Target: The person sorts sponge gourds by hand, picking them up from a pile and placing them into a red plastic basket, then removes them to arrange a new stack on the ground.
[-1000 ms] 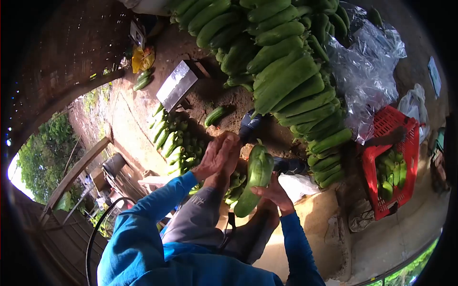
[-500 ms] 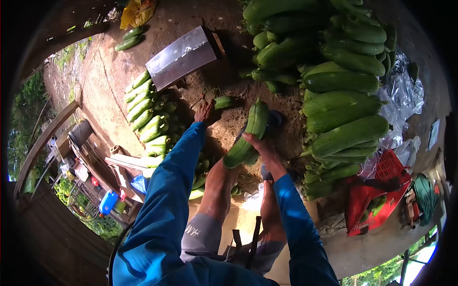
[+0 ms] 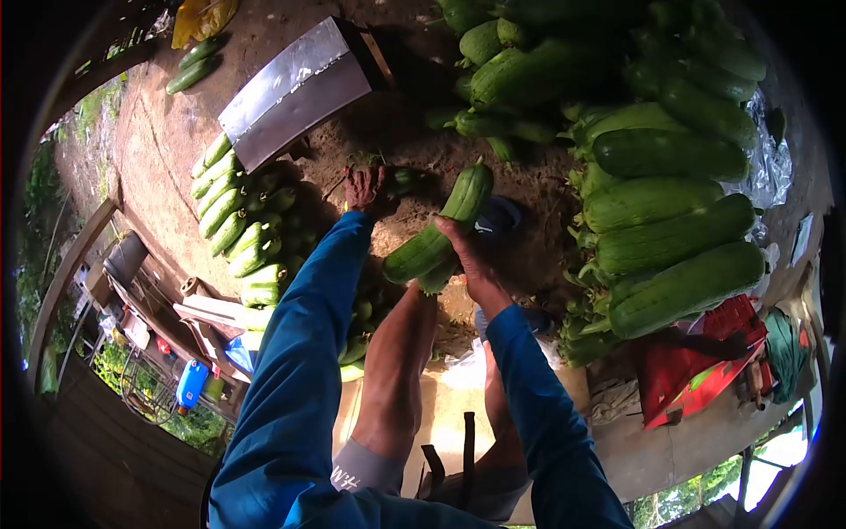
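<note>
A long green gourd (image 3: 463, 198) lies slantwise in my right hand (image 3: 471, 256), its thumb across the top. A second gourd (image 3: 438, 279) shows partly beneath it, close over my knee. My left hand (image 3: 363, 187) reaches down near the dirt floor, fingers spread and holding nothing I can see. Just right of those fingers a shaded gourd (image 3: 405, 180) lies on the ground. Rows of smaller gourds (image 3: 227, 231) spread left of my left arm. Larger gourds (image 3: 674, 242) are stacked at the right.
A metal-sided box (image 3: 295, 88) stands beyond my left hand. More gourds (image 3: 529, 84) are heaped at the far side. A red crate (image 3: 696, 370) and green cloth (image 3: 784, 348) sit at right. At left are a blue jug (image 3: 192, 383) and wooden planks (image 3: 216, 310).
My view has shifted, with the box sliding left and the right stack looming larger. The gourd in my right hand has tilted toward level. My left hand stays low near the ground gourd.
</note>
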`<action>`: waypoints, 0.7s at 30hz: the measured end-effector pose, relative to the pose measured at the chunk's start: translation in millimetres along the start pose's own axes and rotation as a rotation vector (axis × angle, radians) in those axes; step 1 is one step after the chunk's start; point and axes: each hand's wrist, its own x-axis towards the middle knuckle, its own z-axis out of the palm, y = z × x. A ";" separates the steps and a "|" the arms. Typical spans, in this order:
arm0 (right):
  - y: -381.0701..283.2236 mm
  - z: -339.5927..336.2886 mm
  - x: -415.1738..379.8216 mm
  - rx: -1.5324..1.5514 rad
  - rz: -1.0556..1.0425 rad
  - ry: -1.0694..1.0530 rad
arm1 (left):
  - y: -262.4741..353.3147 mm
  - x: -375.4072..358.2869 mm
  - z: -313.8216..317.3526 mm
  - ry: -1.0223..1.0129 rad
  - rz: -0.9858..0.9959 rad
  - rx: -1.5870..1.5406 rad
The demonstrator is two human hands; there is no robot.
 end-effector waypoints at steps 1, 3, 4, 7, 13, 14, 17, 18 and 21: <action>0.9 -0.9 1.8 -0.011 -0.009 -0.007 | -4.7 3.2 2.8 0.045 0.034 -0.019; 0.7 -1.1 2.4 0.033 -0.044 0.018 | -15.4 13.3 -13.4 -0.200 0.024 -0.043; 1.7 -0.4 2.0 0.069 -0.075 0.041 | -19.6 16.3 -28.2 -0.445 0.005 -0.070; 4.2 4.3 7.8 0.227 -0.161 0.130 | -30.7 25.7 -45.4 -0.353 -0.043 -0.228; 30.4 -24.5 31.5 0.008 -0.474 0.064 | 4.9 51.0 -174.4 -0.279 0.037 -0.237; 34.9 -27.3 33.7 -0.173 -0.691 0.079 | 13.3 50.7 -188.2 -0.283 0.045 -0.231; -3.7 -29.2 27.0 -0.031 -0.193 0.116 | 46.2 51.8 -224.7 -0.003 0.300 -0.147; -7.4 -32.1 28.6 -0.054 -0.156 0.150 | 64.2 52.8 -242.5 -0.002 0.305 -0.144; 39.7 -63.8 66.8 -0.464 -0.916 0.226 | 113.7 63.7 -274.0 -0.102 0.320 -0.048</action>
